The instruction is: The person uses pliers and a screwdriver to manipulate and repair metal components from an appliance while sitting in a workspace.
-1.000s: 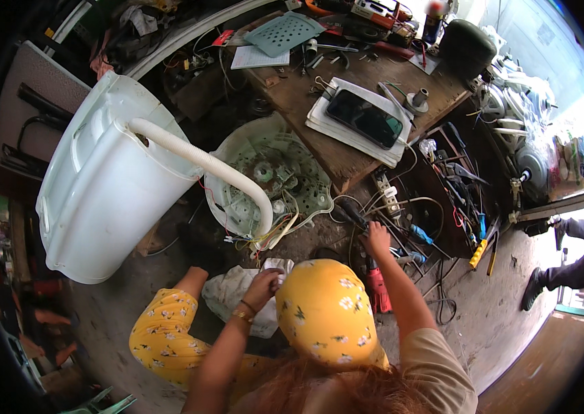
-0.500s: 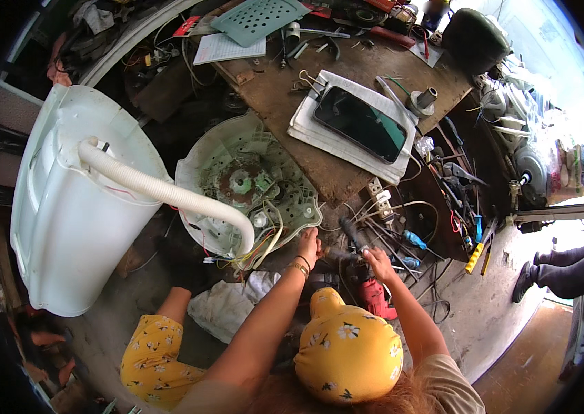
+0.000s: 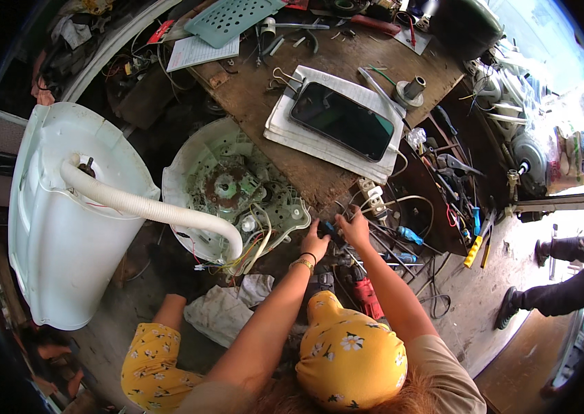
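My left hand (image 3: 315,243) is closed at the right edge of the pale round machine base (image 3: 176,172), beside a dark, short object (image 3: 332,233) between my two hands. My right hand (image 3: 355,229) is closed too, its fingers pinched at the other end of that object; its kind is too small and blurred to tell. Wires and a white cable hang at the base's near edge, and a rusty round hub (image 3: 228,185) sits in its middle. Below my right hand, a red power tool (image 3: 366,297) lies on the floor, partly hidden by my knee.
At left stands a tall white plastic machine tub (image 3: 78,241) with a ribbed hose (image 3: 147,207) reaching over the base. A wooden bench (image 3: 250,103) carries a phone (image 3: 344,121) on papers. Screwdrivers and pliers (image 3: 454,165) crowd the right. Another person's legs (image 3: 561,276) stand far right.
My right hand has moved up and left, closer to my left hand, and the dark handle it held upright is no longer distinct. The view has shifted slightly; the other person's legs have moved.
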The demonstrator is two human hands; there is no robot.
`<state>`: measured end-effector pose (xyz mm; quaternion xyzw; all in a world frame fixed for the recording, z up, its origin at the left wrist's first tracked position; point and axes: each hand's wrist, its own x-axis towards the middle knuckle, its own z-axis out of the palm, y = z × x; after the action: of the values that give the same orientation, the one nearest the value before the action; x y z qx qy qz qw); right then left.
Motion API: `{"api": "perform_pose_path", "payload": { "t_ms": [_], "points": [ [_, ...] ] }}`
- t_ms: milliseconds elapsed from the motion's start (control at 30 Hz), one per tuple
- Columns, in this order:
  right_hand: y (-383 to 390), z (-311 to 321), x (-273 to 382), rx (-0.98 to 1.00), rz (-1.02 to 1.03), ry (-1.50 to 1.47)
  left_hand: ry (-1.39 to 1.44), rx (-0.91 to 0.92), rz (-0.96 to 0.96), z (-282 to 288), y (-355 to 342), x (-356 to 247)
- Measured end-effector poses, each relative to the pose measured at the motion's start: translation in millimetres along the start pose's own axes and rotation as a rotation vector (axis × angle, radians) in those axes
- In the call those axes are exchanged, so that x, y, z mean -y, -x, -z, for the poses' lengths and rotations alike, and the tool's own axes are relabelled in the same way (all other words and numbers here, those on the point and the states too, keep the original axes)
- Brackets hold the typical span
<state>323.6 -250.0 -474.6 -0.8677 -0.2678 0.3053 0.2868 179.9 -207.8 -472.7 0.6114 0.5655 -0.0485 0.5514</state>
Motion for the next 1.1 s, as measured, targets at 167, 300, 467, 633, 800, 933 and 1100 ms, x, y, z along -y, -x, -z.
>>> {"api": "perform_pose_path", "payload": {
  "t_ms": [167, 300, 467, 633, 800, 933, 1100],
  "points": [
    [-17.9, -7.9, 13.1, 0.076, -0.297, -0.386, 0.025, 0.015, 0.098, 1.9, -1.0, -5.2],
    [-16.0, 5.0, 32.8, 0.232, -0.242, -0.656, -0.042, -0.024, 0.064, -3.1, -21.3, 11.6],
    [-10.3, 30.5, 45.6, -0.066, 0.029, -0.968, -0.071, 0.023, 0.097, 23.4, 18.7, -20.7],
    [-49.8, 24.4, 45.2, 0.356, -0.179, -1.233, -0.051, -0.142, -0.031, 7.9, 20.3, 9.6],
    [-28.9, 61.8, 44.6, 0.635, -0.304, -0.980, -0.140, -0.173, -0.220, 26.2, 66.3, 4.0],
    [60.3, 89.1, -34.5, 0.351, -0.088, -0.656, -0.062, -0.040, -0.311, 39.5, 103.8, 18.7],
    [222.6, 104.1, -113.6, 0.131, 0.150, 0.435, 0.056, 0.040, -0.286, 58.7, 140.1, 47.1]
  ]
}}
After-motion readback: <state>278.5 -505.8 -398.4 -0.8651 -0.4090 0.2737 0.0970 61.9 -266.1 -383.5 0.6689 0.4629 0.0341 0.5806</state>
